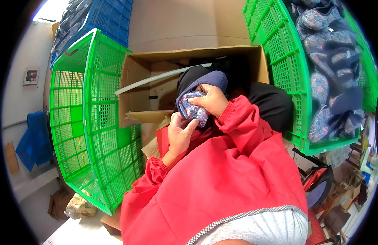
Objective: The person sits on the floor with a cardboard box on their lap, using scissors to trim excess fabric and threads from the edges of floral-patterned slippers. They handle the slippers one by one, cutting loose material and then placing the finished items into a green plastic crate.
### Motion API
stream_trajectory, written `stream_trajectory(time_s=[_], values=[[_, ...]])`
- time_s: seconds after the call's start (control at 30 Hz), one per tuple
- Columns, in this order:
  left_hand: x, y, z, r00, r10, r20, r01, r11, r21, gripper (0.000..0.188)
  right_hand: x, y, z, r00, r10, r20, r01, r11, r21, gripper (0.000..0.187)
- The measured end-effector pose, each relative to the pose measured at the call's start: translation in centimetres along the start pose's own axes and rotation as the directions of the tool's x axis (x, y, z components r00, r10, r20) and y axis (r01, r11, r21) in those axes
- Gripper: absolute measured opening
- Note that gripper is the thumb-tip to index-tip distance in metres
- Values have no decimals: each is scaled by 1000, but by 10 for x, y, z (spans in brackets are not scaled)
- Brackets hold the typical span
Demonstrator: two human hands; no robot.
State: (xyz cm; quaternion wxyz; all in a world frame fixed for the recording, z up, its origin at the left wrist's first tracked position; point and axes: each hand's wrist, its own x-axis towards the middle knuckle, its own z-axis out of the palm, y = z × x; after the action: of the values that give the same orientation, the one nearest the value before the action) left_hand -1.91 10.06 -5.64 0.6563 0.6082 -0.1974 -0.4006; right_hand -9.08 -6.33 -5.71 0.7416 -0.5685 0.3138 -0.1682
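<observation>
Above my lap, I hold a cloth slipper (192,108) with a blue-and-pink floral upper and a plain navy part (215,78). My right hand (213,101) is wrapped over its far right side, the thumb pressing on the floral cloth. My left hand (181,132) pinches the near edge of the same cloth between thumb and fingers. The fingers beneath the slipper are partly hidden. Red sleeves cover both forearms. Just behind the slipper is my dark trouser leg (189,77).
An open cardboard box (189,53) stands in front, with a pale tube (160,76) across it and dark contents. On the right, a green crate (285,73) holds several floral slippers (319,87). A green crate (103,106) stands at left, near a blue crate (109,20).
</observation>
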Motion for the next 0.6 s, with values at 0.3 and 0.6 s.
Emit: stream_trajectory(time_s=[0.3, 0.6], values=[[-6, 14, 7, 932, 356, 64, -307, 686, 659, 51, 1, -5, 3, 996, 92, -19, -86, 970, 229, 19], [-5, 23, 18, 937, 326, -127, -180, 761, 624, 34, 8, -2, 18, 991, 50, -128, -3, 939, 344, 15]])
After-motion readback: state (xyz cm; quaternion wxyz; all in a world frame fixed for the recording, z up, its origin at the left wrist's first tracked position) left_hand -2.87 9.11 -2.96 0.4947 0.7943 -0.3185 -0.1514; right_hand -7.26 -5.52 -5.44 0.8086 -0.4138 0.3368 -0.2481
